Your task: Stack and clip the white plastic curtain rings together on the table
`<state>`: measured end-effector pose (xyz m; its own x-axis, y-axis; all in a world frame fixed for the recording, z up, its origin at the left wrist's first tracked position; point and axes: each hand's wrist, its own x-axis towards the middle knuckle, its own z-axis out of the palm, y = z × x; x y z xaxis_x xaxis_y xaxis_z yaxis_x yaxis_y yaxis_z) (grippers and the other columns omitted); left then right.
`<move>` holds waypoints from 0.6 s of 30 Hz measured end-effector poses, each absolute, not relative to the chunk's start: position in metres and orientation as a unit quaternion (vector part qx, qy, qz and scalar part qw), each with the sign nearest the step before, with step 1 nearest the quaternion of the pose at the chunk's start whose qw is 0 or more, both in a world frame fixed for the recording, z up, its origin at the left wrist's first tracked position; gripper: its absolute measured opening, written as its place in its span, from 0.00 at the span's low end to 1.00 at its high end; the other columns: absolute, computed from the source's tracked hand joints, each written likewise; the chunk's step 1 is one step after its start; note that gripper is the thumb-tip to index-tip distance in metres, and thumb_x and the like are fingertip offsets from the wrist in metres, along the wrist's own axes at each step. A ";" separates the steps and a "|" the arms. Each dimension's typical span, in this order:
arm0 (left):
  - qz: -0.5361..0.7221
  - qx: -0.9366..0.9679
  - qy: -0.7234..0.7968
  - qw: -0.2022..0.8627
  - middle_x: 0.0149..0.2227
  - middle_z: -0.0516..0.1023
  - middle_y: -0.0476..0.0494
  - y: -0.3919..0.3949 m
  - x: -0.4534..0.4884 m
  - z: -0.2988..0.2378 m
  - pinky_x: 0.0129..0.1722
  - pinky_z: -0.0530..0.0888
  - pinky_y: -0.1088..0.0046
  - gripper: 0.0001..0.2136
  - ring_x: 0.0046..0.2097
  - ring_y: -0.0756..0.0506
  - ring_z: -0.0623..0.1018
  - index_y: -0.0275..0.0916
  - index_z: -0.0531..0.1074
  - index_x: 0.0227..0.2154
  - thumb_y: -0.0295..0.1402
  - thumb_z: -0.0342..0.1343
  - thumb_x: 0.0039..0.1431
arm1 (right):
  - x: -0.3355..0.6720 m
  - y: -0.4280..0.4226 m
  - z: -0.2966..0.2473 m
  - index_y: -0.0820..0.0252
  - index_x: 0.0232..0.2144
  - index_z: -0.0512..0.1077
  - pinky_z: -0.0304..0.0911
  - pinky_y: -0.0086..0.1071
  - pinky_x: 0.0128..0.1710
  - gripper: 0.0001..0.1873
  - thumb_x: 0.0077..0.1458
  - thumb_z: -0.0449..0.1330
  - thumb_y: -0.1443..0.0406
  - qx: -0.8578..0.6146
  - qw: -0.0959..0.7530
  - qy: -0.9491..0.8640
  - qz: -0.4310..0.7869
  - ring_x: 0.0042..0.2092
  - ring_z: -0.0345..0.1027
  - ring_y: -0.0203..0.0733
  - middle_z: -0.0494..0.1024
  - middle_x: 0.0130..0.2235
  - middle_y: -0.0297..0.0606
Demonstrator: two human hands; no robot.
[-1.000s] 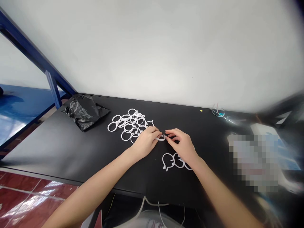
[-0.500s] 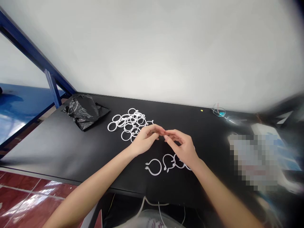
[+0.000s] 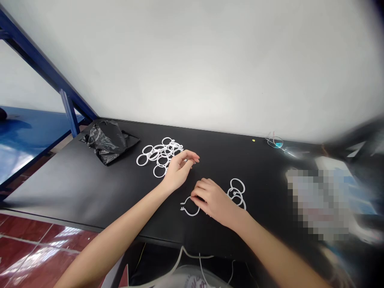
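Observation:
My right hand (image 3: 213, 200) has its thumb and fingers closed on the edge of a white plastic ring (image 3: 192, 215). That ring has a gap with two small tabs, which point left. Up and to the left, my left hand (image 3: 179, 170) hovers beside a heap of similar white rings (image 3: 163, 150) and hides part of it. Its fingers are stretched out and slightly bent, thumb apart, with nothing visible in them. A few more rings (image 3: 237, 186) lie overlapping to the right, partly covered by my right hand.
A crumpled black plastic bag (image 3: 109, 140) lies at the left on the black table (image 3: 126, 192). At the back right are glasses (image 3: 275, 142). A blurred package (image 3: 318, 204) and a white box sit at the right. A blue metal frame (image 3: 45, 64) rises at the left.
My hands have parted from fingertip contact. The right one has come down toward me onto the lone ring, which has shifted slightly. The left has drawn back a little to the left.

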<state>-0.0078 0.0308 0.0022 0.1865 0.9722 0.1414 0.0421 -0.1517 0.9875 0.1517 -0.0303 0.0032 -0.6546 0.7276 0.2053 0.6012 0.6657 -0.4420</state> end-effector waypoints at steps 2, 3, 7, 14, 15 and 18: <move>0.466 0.604 0.437 0.477 0.36 0.77 0.44 0.031 -0.007 -0.001 0.33 0.71 0.75 0.07 0.37 0.48 0.75 0.37 0.74 0.35 0.30 0.50 0.59 | 0.156 -0.025 0.002 0.59 0.28 0.71 0.64 0.37 0.38 0.09 0.61 0.57 0.72 -0.394 0.202 -0.883 0.154 0.35 0.67 0.43 0.75 0.31 0.37; 0.463 0.608 0.440 0.471 0.36 0.77 0.44 0.031 -0.007 -0.002 0.33 0.71 0.75 0.08 0.37 0.48 0.76 0.37 0.74 0.35 0.30 0.50 0.60 | 0.159 -0.022 0.002 0.58 0.29 0.70 0.65 0.37 0.37 0.09 0.61 0.57 0.71 -0.408 0.214 -0.874 0.152 0.34 0.68 0.43 0.75 0.31 0.37; 0.475 0.611 0.439 0.457 0.37 0.77 0.44 0.030 -0.004 -0.004 0.36 0.72 0.73 0.10 0.40 0.47 0.76 0.37 0.72 0.40 0.35 0.48 0.64 | 0.164 -0.016 0.001 0.57 0.32 0.71 0.68 0.36 0.36 0.06 0.61 0.57 0.70 -0.474 0.332 -0.791 0.197 0.34 0.72 0.42 0.77 0.31 0.36; 0.435 0.707 0.368 0.418 0.39 0.77 0.41 0.013 0.004 0.000 0.39 0.72 0.69 0.16 0.40 0.46 0.76 0.37 0.68 0.48 0.42 0.42 0.70 | 0.164 -0.018 0.002 0.57 0.37 0.74 0.72 0.36 0.34 0.05 0.60 0.58 0.66 -0.513 0.490 -0.676 0.198 0.30 0.74 0.41 0.80 0.31 0.36; 0.416 0.725 0.353 0.420 0.42 0.77 0.41 0.010 0.005 0.001 0.39 0.73 0.70 0.16 0.41 0.45 0.76 0.37 0.69 0.48 0.42 0.45 0.69 | 0.164 -0.019 0.003 0.57 0.35 0.74 0.72 0.36 0.34 0.03 0.59 0.59 0.66 -0.514 0.501 -0.669 0.190 0.30 0.75 0.41 0.80 0.30 0.36; 0.386 0.738 0.321 0.452 0.46 0.77 0.40 0.005 0.007 0.004 0.38 0.74 0.71 0.15 0.44 0.45 0.76 0.38 0.71 0.48 0.41 0.49 0.67 | 0.165 -0.020 0.004 0.57 0.32 0.74 0.72 0.35 0.33 0.01 0.57 0.62 0.66 -0.515 0.524 -0.654 0.181 0.29 0.75 0.41 0.80 0.29 0.35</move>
